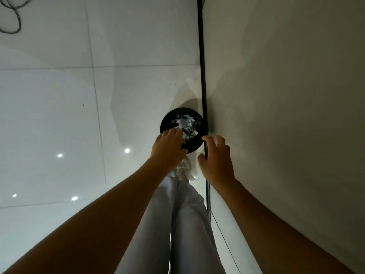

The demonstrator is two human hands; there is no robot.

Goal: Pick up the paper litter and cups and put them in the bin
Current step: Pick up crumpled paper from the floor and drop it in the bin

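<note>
The white tiled floor [59,95] fills the left and middle of the view, glossy enough to show several small round light reflections near its lower left, with thin grout lines crossing it. Along the floor's right edge rises a plain pale wall [286,95], and a narrow dark strip [201,56] runs the length of the line where wall and floor meet. The person's legs in light trousers [177,224] come down the middle of the view, ending in a pale shoe [182,171] on the floor just beside the dark strip. Both bare forearms reach forward over the legs. The round black bin [182,148] stands on the floor at its right edge, touching or almost touching the dark strip, just beyond the shoe. Inside it lies a heap of crumpled white and grey paper litter [184,125], filling much of the opening; whether any cups lie among it cannot be told. The left hand [167,145] is over the near left rim of the bin, palm down, its fingers fairly straight and reaching toward the paper; whether the fingertips touch the paper cannot be told, and the hand holds nothing that shows. The right hand [216,157] hangs just to the right of the bin, in front of the dark strip and the wall, its fingers spread and loosely bent, holding nothing. At the floor's far left corner lies a looped dark cable [14,20].
</note>
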